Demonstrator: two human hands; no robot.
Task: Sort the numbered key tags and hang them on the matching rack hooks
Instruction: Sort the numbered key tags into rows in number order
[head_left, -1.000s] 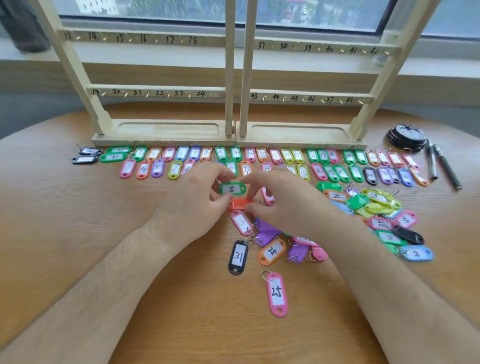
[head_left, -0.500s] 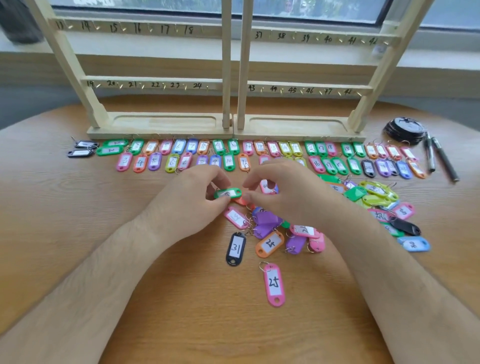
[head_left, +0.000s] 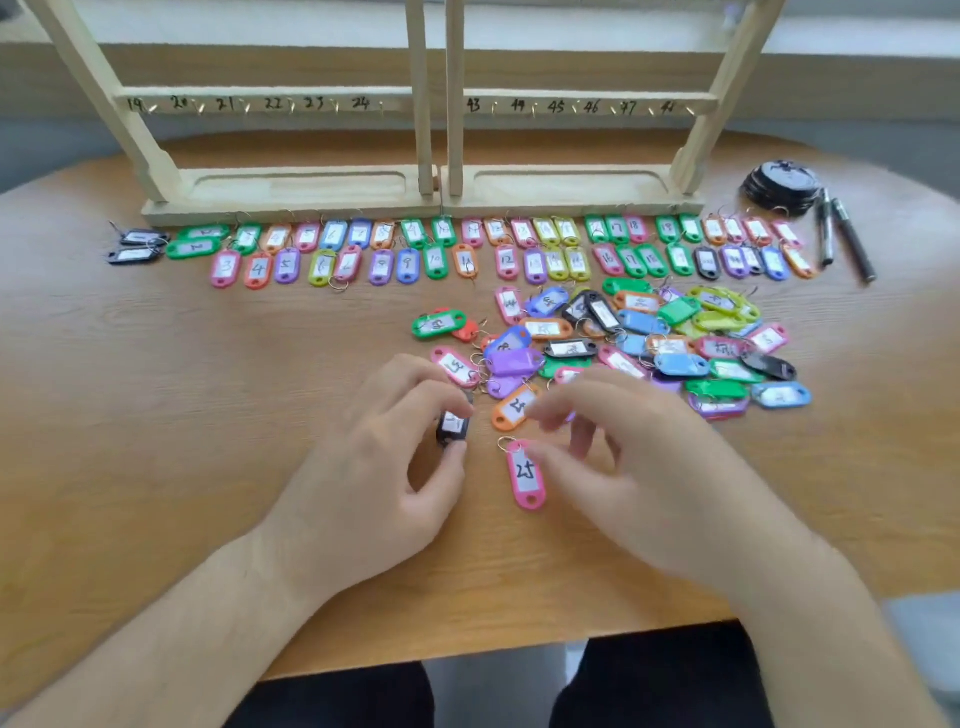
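The left hand (head_left: 384, 467) is pinching a black tag (head_left: 453, 427) between thumb and forefinger, near the middle of the table (head_left: 130, 389) and a little toward its near edge. The tag's long axis is running from near edge to far edge, and the fingers are covering most of its label, so its number cannot be read. The right hand (head_left: 639, 467) is hovering just to the right, blurred, its fingers loosely curled and seemingly holding nothing. Its thumb is sitting just beside the pink tag (head_left: 525, 474) marked 25, which is lying flat between the two hands, ring toward the far edge. The right hand is the nearer to it. The sorted rows (head_left: 436, 260) are lying well away, along the far side before the rack (head_left: 291, 195), so either tag is likely heading straight away from the person.
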